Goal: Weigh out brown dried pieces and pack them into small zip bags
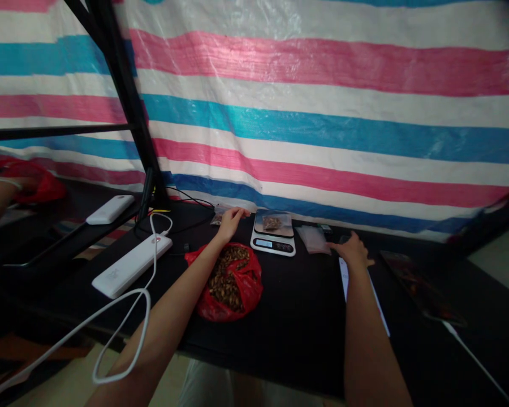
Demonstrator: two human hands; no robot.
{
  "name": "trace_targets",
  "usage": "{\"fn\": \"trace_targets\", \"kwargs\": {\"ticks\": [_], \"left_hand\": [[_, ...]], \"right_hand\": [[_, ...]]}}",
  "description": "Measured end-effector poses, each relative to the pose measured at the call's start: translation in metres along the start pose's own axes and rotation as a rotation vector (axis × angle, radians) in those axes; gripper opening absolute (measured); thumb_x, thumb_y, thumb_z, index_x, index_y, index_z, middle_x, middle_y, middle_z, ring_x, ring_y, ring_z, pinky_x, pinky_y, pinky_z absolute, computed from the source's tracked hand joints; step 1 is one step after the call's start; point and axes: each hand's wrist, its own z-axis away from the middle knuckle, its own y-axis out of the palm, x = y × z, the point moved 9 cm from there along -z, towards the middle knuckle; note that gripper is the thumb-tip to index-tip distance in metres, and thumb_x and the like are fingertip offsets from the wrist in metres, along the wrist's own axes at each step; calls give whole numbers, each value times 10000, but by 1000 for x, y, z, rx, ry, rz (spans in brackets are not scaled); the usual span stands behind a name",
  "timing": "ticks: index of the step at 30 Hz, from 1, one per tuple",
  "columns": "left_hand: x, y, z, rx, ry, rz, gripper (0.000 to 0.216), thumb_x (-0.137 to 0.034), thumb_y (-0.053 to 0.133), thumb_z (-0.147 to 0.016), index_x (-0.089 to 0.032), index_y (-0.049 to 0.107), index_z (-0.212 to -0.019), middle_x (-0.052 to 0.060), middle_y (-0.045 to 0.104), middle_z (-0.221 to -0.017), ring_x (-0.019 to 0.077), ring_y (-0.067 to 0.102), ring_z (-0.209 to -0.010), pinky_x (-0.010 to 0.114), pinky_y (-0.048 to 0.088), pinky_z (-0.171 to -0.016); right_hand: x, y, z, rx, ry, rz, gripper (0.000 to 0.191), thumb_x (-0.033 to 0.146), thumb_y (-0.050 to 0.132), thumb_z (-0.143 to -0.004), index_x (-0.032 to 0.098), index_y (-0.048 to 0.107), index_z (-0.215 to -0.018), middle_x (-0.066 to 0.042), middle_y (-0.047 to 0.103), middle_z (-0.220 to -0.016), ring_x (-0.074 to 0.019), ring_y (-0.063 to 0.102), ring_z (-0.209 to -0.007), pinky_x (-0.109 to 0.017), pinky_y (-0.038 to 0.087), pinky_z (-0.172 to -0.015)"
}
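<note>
My left hand (231, 224) is stretched out with extended fingers, just left of a white digital scale (273, 244). Partly behind that hand lies a small clear bag (218, 216) with brown bits in it. On the scale's platform rests a clear zip bag (272, 223) of brown pieces. Beneath my left forearm sits an open red plastic bag (250, 291) full of brown, shell-like pieces (228, 282). My right hand (353, 251) has its fingers spread over the top of a phone (344, 277) with a lit screen. Its thumb reaches the edge of several flat clear bags (313, 239).
A white power bank (131, 265) with a looping white cable (146, 308) lies to the left. Another white power bank (110, 209) is further left, near another person's arm (0, 198) and red bag (42, 181). A dark phone (422, 285) lies right. A black post (125, 90) rises behind.
</note>
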Motion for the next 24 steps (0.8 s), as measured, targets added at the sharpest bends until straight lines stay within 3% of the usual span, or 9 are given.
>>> {"fn": "trace_targets", "kwargs": {"ticks": [2, 4, 6, 10, 13, 16, 19, 21, 24], "left_hand": [[-1, 1, -1, 19, 2, -37, 325, -336, 402, -804, -125, 639, -734, 64, 671, -753, 162, 596, -707, 277, 466, -708], [-5, 1, -3, 57, 8, -84, 333, -331, 390, -813, -122, 642, -754, 69, 673, -766, 164, 598, -718, 281, 466, -718], [-13, -1, -3, 126, 22, -167, 346, -344, 386, -820, -120, 648, -790, 75, 675, -800, 170, 601, -750, 283, 462, -734], [-32, -18, 17, 296, 14, -451, 380, -432, 421, -814, -148, 659, -895, 72, 667, -909, 197, 592, -849, 296, 440, -791], [-42, -43, 52, 350, -4, -595, 397, -481, 468, -784, -179, 655, -962, 69, 633, -1035, 224, 541, -997, 311, 381, -901], [-39, -67, 90, 338, -76, -633, 422, -483, 518, -753, -212, 615, -1062, 71, 576, -1138, 236, 492, -1075, 330, 344, -948], [-28, -72, 116, 370, -109, -564, 452, -413, 599, -713, -227, 575, -1124, 72, 566, -1149, 232, 496, -1072, 341, 345, -950], [-20, -79, 121, 294, -134, -528, 483, -372, 623, -700, -213, 553, -1150, 84, 557, -1156, 232, 504, -1063, 355, 348, -948], [-14, -88, 122, 169, -163, -566, 429, -376, 624, -698, -179, 601, -1077, 101, 572, -1101, 244, 518, -1026, 378, 365, -921]], "right_hand": [[0, 6, -2, 34, -21, 37, 634, 389, 653, -615, 243, 436, -1193, -161, 500, -1217, -361, 434, -1128, -587, 255, -875], [2, 5, -3, -16, -52, 32, 431, 342, 593, -681, 261, 511, -1096, -110, 569, -1137, -326, 472, -1100, -566, 247, -890], [1, 3, -3, -51, -63, 3, 332, 302, 580, -687, 257, 547, -1014, -88, 606, -1071, -321, 494, -1074, -565, 237, -896], [6, -9, -3, -131, -62, -269, 491, 253, 635, -603, 208, 467, -1062, -111, 619, -1019, -318, 541, -996, -515, 325, -861], [41, -23, 11, -199, -234, -666, 614, 263, 641, -591, 186, 350, -1127, -98, 617, -1019, -227, 595, -878, -385, 420, -801], [107, -15, 55, -16, -547, -860, 546, 285, 624, -615, 210, 352, -1082, -84, 615, -1036, -197, 589, -897, -342, 451, -753], [174, 17, 131, 351, -879, -802, 407, 250, 613, -655, 216, 414, -1010, -72, 623, -1027, -196, 572, -937, -344, 446, -764], [198, 33, 183, 451, -1072, -686, 384, 184, 641, -638, 208, 464, -978, -59, 616, -1014, -198, 559, -937, -355, 426, -797], [207, 54, 237, 554, -1302, -491, 352, 117, 678, -621, 211, 559, -939, -35, 609, -944, -199, 529, -907, -353, 406, -812]]}}
